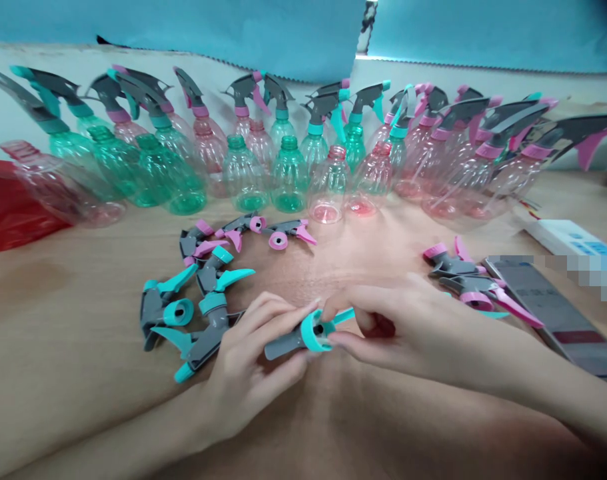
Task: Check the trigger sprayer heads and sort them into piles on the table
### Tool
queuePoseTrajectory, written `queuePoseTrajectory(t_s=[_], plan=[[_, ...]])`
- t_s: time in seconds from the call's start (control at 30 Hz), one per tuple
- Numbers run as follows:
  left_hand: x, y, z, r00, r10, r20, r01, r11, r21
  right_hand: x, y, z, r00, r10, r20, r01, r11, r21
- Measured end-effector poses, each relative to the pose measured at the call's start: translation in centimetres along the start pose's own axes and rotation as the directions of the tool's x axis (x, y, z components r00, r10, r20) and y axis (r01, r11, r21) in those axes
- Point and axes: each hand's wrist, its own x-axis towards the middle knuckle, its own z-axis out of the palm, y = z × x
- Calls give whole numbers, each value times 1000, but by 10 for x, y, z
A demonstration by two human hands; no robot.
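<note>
A grey and teal spray trigger head (316, 331) is between my hands, its teal collar facing me with a dark hole in the middle. My left hand (256, 357) wraps round its grey body. The thumb and index finger of my right hand (383, 323) pinch at the collar's right side; whether something small is between them I cannot make out. Just left of my left hand lie several teal and grey trigger heads (178, 312), and behind them several pink and grey ones (278, 240). To the right of my right hand, more pink trigger heads (476, 300) lie in a small pile.
Rows of clear green bottles (289, 180) and pink bottles (329, 190) stand along the back, many topped with trigger heads. A red plastic bag (18, 210) sits at the left. On the right are a phone (558, 313) and a white box (576, 237).
</note>
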Motion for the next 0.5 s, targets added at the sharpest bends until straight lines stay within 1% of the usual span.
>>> queuePoseTrajectory(t_s=[0.17,0.23,0.27,0.37,0.4,0.43,0.5], plan=[[0,-1,1,999,32,-32,-31,999,30,-1,-3,12,994,-1,-114,-1,1000,-17],[1,-1,2,999,44,-26,-43,998,43,-2,-4,11,992,21,-121,-24,999,-27],[2,-1,2,999,48,-21,-47,997,54,-3,-5,9,994,29,-106,-34,999,-43],[6,2,4,997,75,-23,-72,990,121,-6,-5,-6,999,21,-38,-26,990,-138],[9,4,4,997,77,-21,-73,986,147,-7,-6,-14,999,5,-36,-11,984,-176],[13,6,5,997,76,-14,-72,982,173,-9,-6,-22,999,-3,-50,-7,977,-213],[24,10,8,997,63,38,-70,972,223,-13,-8,-39,987,-43,-154,-3,959,-284]])
